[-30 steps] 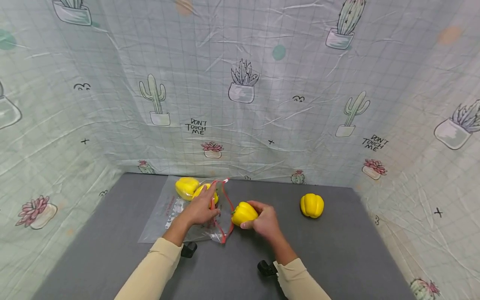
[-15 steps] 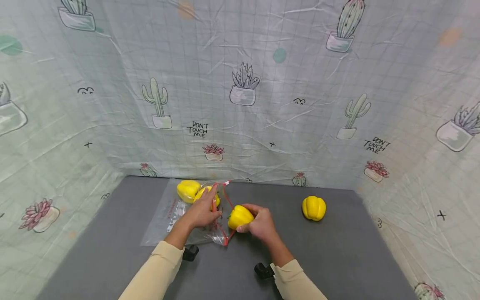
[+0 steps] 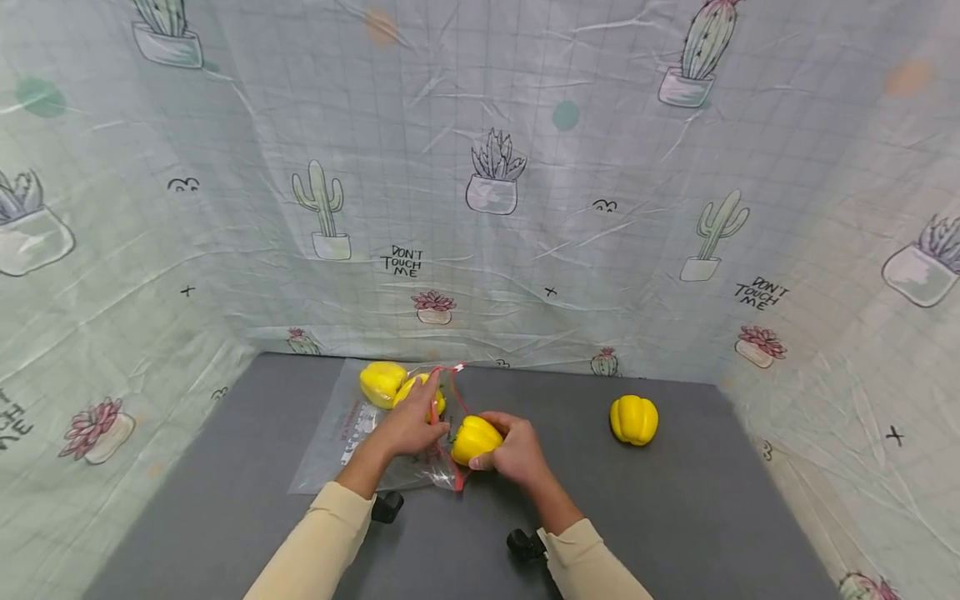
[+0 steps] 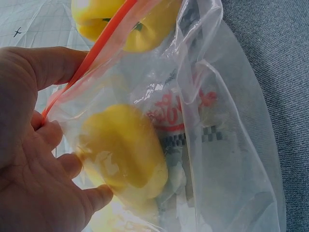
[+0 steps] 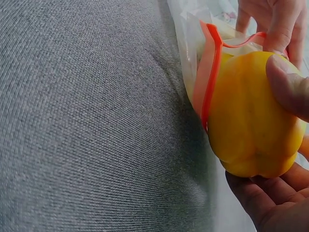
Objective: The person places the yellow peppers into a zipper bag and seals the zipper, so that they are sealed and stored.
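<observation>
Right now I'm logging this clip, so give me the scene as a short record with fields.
left hand: left hand holds open the red-edged mouth of the clear bag
right hand: right hand grips a yellow pepper at the bag's mouth
in bag: two peppers
loose: one pepper on the grey mat

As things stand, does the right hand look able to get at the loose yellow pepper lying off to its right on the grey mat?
Probably not yet: the right hand is full, gripping another yellow pepper at the bag mouth. The path to the loose pepper is bare mat, so once freed it looks reachable.
</observation>
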Motion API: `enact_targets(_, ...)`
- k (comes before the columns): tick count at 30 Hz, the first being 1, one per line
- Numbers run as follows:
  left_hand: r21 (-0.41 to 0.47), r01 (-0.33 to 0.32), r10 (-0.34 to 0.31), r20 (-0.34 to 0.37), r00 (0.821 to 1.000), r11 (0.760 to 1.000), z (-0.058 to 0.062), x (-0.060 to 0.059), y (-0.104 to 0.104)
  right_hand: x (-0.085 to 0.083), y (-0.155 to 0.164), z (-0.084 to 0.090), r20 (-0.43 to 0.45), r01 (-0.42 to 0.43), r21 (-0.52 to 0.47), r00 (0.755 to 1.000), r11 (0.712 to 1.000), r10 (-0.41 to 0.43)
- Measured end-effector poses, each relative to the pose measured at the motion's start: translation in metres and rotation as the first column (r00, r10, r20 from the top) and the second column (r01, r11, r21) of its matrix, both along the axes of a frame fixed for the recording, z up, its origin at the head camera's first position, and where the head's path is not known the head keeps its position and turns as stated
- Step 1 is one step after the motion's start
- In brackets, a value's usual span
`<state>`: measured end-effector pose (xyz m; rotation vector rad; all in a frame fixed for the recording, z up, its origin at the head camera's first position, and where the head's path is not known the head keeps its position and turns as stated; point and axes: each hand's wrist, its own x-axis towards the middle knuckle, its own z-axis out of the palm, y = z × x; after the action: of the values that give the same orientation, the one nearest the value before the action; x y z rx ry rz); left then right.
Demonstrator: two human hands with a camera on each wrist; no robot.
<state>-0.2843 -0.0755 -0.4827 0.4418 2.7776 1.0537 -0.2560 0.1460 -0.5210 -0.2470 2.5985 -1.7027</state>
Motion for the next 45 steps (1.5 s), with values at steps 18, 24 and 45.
enact_targets(18, 0.009, 0.018, -0.018, 0.009, 1.000, 1.000, 0.004, 0.001, -0.002, -0.002, -0.010, 0.000, 0.047, -0.036, 0.016, 0.998, 0.999, 0.035)
enact_targets(24, 0.006, 0.027, -0.027, 0.009, 1.000, 1.000, 0.003, 0.001, -0.002, 0.001, -0.014, -0.003, -0.012, -0.043, 0.045, 0.999, 0.998, 0.044)
enact_targets(45, 0.042, 0.041, -0.042, 0.029, 0.999, 0.998, 0.007, -0.003, -0.007, 0.003, -0.022, -0.010, -0.096, -0.015, 0.003, 0.995, 1.000, 0.015)
